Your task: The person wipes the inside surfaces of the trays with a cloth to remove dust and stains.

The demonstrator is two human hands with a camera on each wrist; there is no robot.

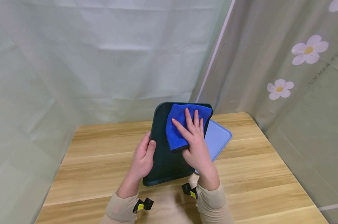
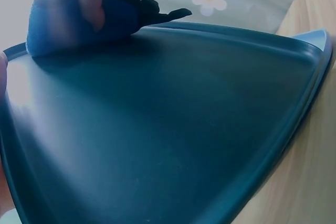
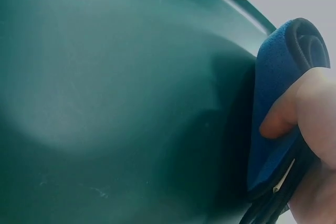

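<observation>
My left hand (image 1: 142, 157) grips the left edge of a dark green tray (image 1: 169, 165), thumb on its face and fingers behind. The tray is held tilted up above the table. A folded blue cloth (image 1: 177, 130) with black edging lies against the tray's upper right part. On it my right hand (image 1: 195, 141) presses with spread fingers, while the thumb (image 3: 283, 116) bears on the cloth's near side in the right wrist view. Bare tray surface (image 2: 157, 129) fills most of the left wrist view, with faint pale marks on it.
A light blue tray (image 1: 218, 137) lies on the wooden table (image 1: 101, 161), partly hidden behind the green one. Pale curtains (image 1: 115, 62) stand behind the table, and a flowered curtain (image 1: 309, 124) hangs on the right. Small black wrist devices sit on both sleeves.
</observation>
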